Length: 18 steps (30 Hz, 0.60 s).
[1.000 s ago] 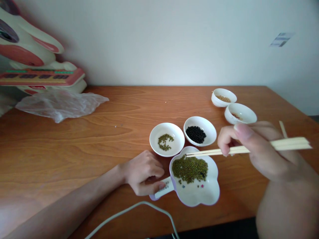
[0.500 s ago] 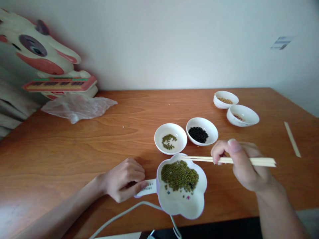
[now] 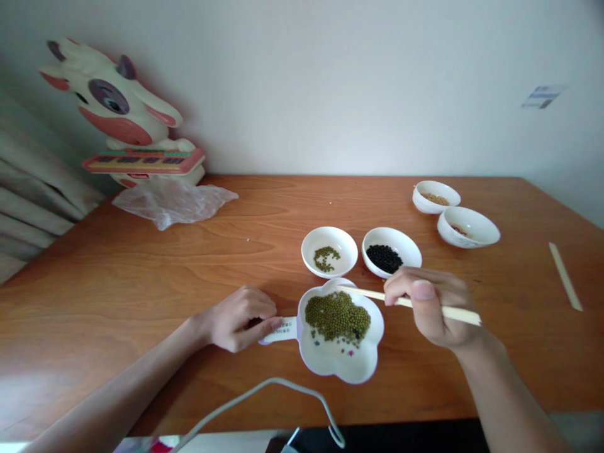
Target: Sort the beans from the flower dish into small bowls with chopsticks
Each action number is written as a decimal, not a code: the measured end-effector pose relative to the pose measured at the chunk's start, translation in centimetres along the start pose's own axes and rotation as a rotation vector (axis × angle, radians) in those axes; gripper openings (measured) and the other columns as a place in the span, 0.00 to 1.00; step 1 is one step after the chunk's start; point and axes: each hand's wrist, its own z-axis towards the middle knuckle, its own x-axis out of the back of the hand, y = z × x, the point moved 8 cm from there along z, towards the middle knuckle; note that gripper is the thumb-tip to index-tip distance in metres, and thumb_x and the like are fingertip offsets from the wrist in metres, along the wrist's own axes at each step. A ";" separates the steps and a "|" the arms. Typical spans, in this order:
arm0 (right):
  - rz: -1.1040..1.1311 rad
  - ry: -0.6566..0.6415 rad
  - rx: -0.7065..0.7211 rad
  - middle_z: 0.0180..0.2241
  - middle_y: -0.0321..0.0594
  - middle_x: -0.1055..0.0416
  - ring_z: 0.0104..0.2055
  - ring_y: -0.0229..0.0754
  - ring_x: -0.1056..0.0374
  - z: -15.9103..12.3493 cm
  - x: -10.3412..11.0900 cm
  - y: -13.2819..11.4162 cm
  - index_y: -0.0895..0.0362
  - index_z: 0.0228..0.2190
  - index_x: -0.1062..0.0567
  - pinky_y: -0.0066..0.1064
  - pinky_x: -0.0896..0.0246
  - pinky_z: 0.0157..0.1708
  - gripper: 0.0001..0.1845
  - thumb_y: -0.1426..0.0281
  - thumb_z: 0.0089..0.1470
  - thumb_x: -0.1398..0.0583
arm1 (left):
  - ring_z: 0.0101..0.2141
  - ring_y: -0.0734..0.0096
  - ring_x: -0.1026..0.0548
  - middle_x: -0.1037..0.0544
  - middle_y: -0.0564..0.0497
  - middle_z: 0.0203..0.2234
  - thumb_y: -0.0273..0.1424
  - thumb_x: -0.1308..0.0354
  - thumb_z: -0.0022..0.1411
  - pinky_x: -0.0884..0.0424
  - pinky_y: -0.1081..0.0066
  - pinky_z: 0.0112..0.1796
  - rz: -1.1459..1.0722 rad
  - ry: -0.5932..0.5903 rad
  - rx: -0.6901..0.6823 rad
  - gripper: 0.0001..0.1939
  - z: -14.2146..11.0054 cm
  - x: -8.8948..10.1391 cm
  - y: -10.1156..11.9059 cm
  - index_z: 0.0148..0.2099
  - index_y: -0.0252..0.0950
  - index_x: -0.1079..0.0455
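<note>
Both forearms run off the bottom of the frame, and a pale cable (image 3: 264, 393) loops in at the bottom edge with its ends cut off. At lower centre, the left hand (image 3: 240, 318) pinches the short labelled handle of a white flower-shaped dish (image 3: 342, 362); the label's print is too small to read. The right hand (image 3: 427, 305) is closed around a pair of wooden chopsticks (image 3: 377, 296), whose tips reach over the dish's far rim above a heap of small green beans (image 3: 337, 314); whether the tips hold a bean cannot be told. A few coloured specks lie on the bare white part of the dish. Just beyond stand two round white bowls side by side, one with a few green beans (image 3: 329, 253), one with black beans (image 3: 391, 253). Two more small bowls (image 3: 455, 214) sit at upper right, contents hard to make out. The smooth wooden table (image 3: 141, 277) lies open across the left and middle. At upper left a crumpled clear plastic bag (image 3: 174, 201) lies before a glossy cartoon cow toy (image 3: 123, 126). A pale wooden stick (image 3: 565, 284) lies near the right edge.
</note>
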 end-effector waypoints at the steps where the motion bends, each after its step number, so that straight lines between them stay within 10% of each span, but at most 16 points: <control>1: -0.021 0.001 0.009 0.29 0.40 0.25 0.31 0.41 0.27 0.3 0.0 0.0 0.54 0.30 0.25 0.34 0.35 0.32 0.22 0.68 0.72 0.53 | 0.25 0.70 0.32 0.31 0.51 0.22 0.28 0.51 0.74 0.39 0.67 0.29 -0.003 0.008 0.006 0.18 0.1 0.3 -0.3 0.28 0.38 0.39; 18: -0.120 -0.269 -0.166 0.16 0.32 0.33 0.20 0.33 0.37 10.2 -0.9 0.6 0.57 0.20 0.28 0.32 0.47 0.26 0.34 0.55 0.74 0.52 | 0.23 0.76 0.35 0.31 0.54 0.22 0.33 0.53 0.77 0.42 0.71 0.28 0.029 0.121 0.103 0.22 3.8 3.2 -5.5 0.27 0.36 0.39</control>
